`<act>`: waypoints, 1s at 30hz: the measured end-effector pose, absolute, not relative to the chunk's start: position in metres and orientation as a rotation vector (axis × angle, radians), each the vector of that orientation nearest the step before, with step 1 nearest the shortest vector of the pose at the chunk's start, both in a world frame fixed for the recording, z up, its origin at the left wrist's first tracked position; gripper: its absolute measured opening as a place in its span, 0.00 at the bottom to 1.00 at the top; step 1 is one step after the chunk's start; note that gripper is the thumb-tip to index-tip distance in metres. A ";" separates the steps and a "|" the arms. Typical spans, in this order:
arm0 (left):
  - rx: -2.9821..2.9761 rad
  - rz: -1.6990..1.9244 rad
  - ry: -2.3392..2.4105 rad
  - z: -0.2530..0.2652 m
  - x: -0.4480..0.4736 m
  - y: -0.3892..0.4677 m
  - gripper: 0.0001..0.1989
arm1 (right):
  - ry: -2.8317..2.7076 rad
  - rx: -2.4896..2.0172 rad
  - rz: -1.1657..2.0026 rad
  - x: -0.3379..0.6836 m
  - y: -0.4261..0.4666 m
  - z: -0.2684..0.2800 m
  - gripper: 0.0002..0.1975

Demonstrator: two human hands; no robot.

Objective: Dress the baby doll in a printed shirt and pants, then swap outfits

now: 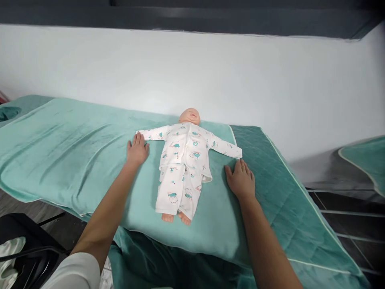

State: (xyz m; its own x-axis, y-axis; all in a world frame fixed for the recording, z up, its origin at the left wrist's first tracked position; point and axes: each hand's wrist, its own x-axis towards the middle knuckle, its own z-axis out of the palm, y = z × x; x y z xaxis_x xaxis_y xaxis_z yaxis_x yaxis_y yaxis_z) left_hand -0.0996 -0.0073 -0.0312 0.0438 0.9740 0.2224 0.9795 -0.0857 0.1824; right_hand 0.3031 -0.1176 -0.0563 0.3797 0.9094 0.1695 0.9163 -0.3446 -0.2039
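A baby doll [190,116] lies on its back on a light green blanket [99,160], its head toward the wall and its bare feet toward me. It wears a white pajama top [188,146] with teal prints and matching pajama pants [171,192]. Both sleeves stretch out sideways, and no doll hands show at the cuffs. My left hand [137,149] lies flat with its fingertips at the cuff of the sleeve on the left. My right hand [241,179] rests flat on the bedding, its fingertips just below the other cuff. Neither hand grips anything.
A darker green quilted pad [282,200] lies under the blanket on the right. Behind the bed stands a white wall [192,72]. A black chair [24,233] with pale cloth is at lower left. Metal bars [351,212] run at the right, below another green cloth [369,158].
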 end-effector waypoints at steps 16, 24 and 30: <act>-2.539 -1.586 -2.038 -0.046 -0.067 -0.236 0.11 | -1.785 -1.569 0.140 0.172 -0.293 -0.062 0.24; -2.486 -1.586 -2.022 -0.057 -0.056 -0.249 0.07 | -1.803 -1.607 0.260 0.153 -0.272 -0.045 0.09; -2.406 -1.732 -1.942 -0.065 -0.049 -0.250 0.02 | -1.716 -1.487 0.409 0.153 -0.267 -0.037 0.05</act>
State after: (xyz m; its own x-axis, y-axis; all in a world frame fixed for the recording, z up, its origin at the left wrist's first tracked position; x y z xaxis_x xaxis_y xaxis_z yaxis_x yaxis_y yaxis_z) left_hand -0.0494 -0.2495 -0.0647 -0.0349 0.9058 0.4222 0.5229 -0.3435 0.7801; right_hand 0.1532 -0.2672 -0.0366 0.0229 0.9327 0.3600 0.6701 0.2529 -0.6979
